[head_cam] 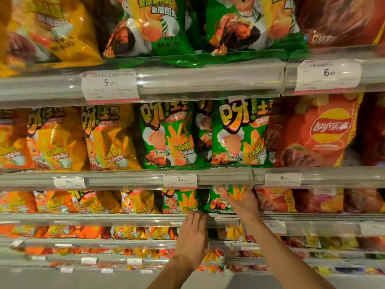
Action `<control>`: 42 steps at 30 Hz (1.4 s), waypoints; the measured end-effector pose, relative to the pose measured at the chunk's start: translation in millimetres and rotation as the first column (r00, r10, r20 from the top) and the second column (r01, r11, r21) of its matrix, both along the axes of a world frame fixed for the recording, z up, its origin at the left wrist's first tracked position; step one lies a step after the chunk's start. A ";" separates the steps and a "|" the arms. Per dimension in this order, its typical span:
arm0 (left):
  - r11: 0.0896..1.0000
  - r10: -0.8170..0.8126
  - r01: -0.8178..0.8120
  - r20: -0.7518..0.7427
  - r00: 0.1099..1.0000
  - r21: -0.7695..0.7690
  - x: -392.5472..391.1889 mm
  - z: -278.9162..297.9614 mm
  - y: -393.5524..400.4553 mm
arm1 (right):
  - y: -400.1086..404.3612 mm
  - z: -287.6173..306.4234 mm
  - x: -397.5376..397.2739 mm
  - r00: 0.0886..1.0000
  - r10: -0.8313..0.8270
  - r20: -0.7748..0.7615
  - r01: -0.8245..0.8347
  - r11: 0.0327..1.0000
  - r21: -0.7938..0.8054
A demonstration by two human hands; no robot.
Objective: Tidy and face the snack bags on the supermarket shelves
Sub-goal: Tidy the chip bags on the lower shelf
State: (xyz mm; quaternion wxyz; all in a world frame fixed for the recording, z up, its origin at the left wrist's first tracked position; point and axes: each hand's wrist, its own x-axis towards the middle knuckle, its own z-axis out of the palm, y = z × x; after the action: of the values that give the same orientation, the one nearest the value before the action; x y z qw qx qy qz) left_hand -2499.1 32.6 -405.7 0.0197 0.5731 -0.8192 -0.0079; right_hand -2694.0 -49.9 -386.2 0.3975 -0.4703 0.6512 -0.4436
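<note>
The green snack bag (pixel 220 200) we are working on stands at the front of the third shelf down, its top half hidden behind the price rail (pixel 225 179) of the shelf above, so we see only its lower printed face and bottom seam. We judge it light and air-puffed, with a slick, crinkly film that gives under any squeeze and fragile fries inside, so it wants flat-palmed nudges on the face or a gentle pinch at the sealed edges rather than a grab across the middle. Our right hand (pixel 242 202) lies on the bag's right side, at about three o'clock from its centre, fingers spread and fairly straight over the film, the fingertips up near the rail; whether the thumb curls behind the bag's edge we cannot tell. Our left hand (pixel 192 236) is below the bag, at about seven o'clock, back of the hand toward us, fingers extended and close together, their tips touching the shelf lip (pixel 145 217) just under the bag's lower left corner and holding nothing. At nine o'clock from the bag stands a second green bag (pixel 180 202), with a dark gap between the two, and beyond it a run of yellow bags (pixel 133 202). At three o'clock, just past our right hand, begin the red chip bags (pixel 275 201). Directly above, at twelve o'clock, two larger green bags (pixel 239 134) on the next shelf face squarely forward.
</note>
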 end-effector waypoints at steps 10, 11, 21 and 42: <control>1.000 0.011 -0.013 -0.079 0.997 -0.017 -2.4 1.4 1.4 | -5.5 -18.5 -4.2 0.971 0.128 -0.202 -0.086 0.975 0.203; 1.000 0.014 -0.015 -0.075 0.997 -0.016 -3.2 2.2 1.1 | -6.0 -17.6 -5.1 0.963 0.135 -0.235 -0.079 0.969 0.233; 0.994 0.111 -0.111 -0.021 0.994 0.020 -20.6 -3.8 -0.2 | 16.1 -9.1 -13.0 0.878 0.164 -0.449 -0.067 0.972 0.224; 0.915 0.386 -0.399 -0.417 0.823 0.061 -243.1 0.8 31.4 | 93.5 -12.7 -248.6 0.999 0.039 0.031 -0.041 0.998 0.056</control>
State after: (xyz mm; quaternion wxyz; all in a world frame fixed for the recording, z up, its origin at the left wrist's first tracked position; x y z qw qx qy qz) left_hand -2742.2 64.0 -404.9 0.2051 0.7135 -0.6600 -0.1149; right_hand -2942.6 43.6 -398.9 0.4289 -0.4652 0.6479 -0.4240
